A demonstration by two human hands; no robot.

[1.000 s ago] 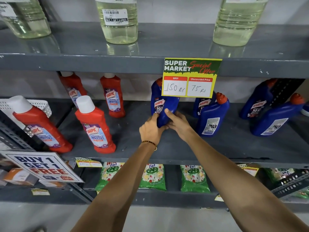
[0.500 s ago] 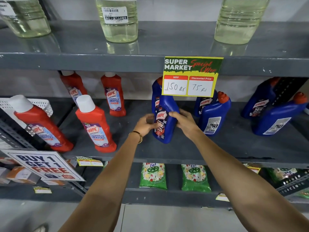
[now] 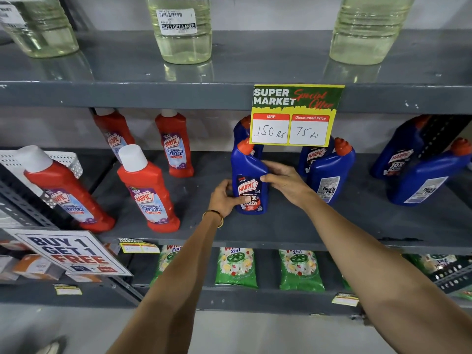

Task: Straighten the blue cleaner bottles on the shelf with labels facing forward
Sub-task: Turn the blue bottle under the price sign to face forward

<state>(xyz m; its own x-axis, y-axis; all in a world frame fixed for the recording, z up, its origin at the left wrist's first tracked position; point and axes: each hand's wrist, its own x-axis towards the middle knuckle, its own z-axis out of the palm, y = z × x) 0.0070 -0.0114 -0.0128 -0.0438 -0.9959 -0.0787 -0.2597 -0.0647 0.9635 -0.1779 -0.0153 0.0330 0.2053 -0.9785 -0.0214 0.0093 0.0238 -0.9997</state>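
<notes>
My left hand (image 3: 224, 198) grips the lower left side of the front blue bottle (image 3: 249, 180), thumb across the bottom of its label. My right hand (image 3: 283, 181) clasps the bottle's right shoulder, fingers curled round the back, thumb on the front. A gold bangle (image 3: 214, 217) sits on my left wrist.

The held bottle stands upright on the middle shelf (image 3: 293, 226), label facing me, orange cap (image 3: 245, 146) at top, just below the left end of the price card (image 3: 296, 114). A second blue bottle (image 3: 241, 129) stands directly behind it, mostly hidden.

Right of the held bottle, under the card's right end, stand two more blue bottles: the rear one (image 3: 313, 155) shows its front label, the nearer one (image 3: 329, 172) shows its back label. Farther right is another pair, again one front label (image 3: 398, 154) and one back label (image 3: 424, 180), both leaning.

Left of the held bottle stand four red bottles (image 3: 148, 192), labels forward, on the same shelf. Above the card, on the upper shelf (image 3: 229, 95), stand clear jugs (image 3: 182, 29) of pale liquid. Below the held bottle, green pouches (image 3: 236, 268) lie on the lower shelf; a "Buy 1 Get 1 Free" sign (image 3: 69, 251) hangs at far left.
</notes>
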